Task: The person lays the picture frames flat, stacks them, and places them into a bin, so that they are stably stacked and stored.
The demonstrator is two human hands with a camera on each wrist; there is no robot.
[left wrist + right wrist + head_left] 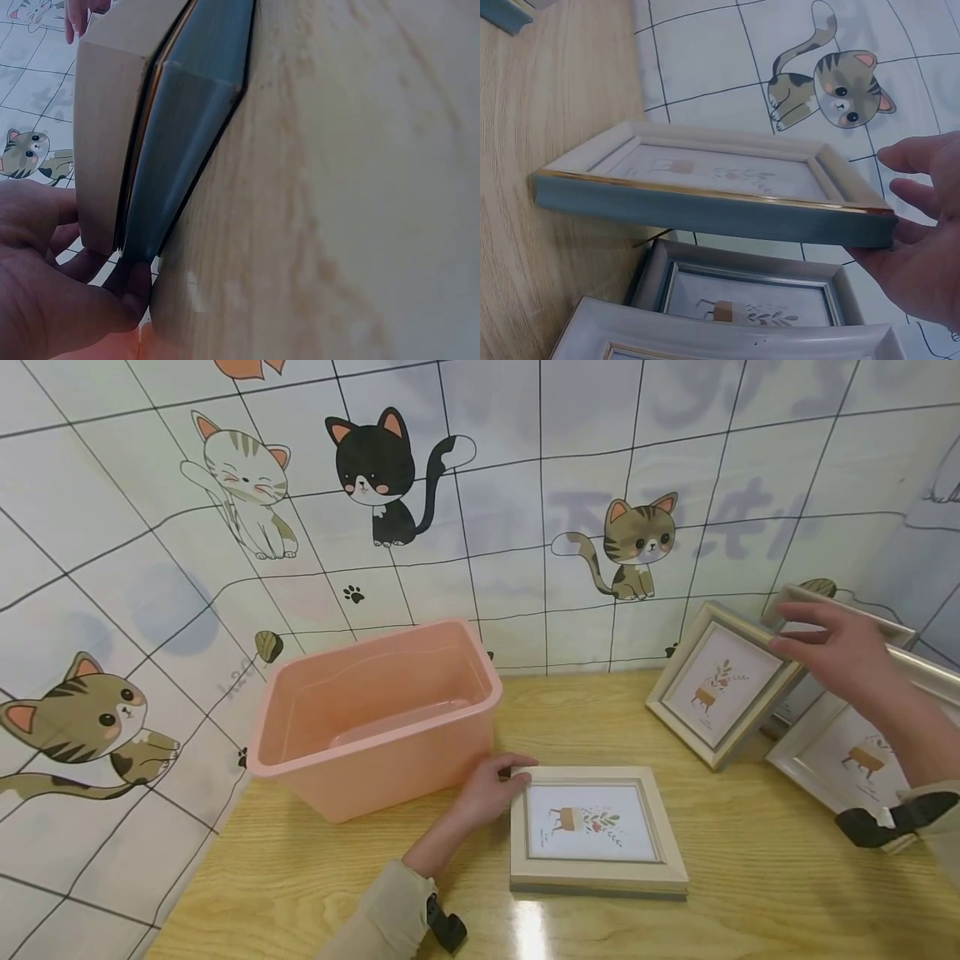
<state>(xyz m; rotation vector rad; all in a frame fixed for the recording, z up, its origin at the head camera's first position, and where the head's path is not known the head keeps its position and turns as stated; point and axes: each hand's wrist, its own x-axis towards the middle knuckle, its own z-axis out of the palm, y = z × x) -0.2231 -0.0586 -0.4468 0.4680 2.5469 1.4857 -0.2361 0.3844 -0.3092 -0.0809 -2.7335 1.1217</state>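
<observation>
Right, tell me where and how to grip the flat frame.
Probably best to pinch the flat frame by its left and right edges, coming from both sides: it lies face up on the table, underside hidden, while its thick sides offer a hold.

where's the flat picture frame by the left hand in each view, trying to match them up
Head: the flat picture frame is low, right of centre.
Left wrist: upper left, the frame seen edge-on.
Right wrist: probably the blue-edged corner at top left.
Shared landmark: the right hand, at right in head and right wrist, top left in left wrist.
</observation>
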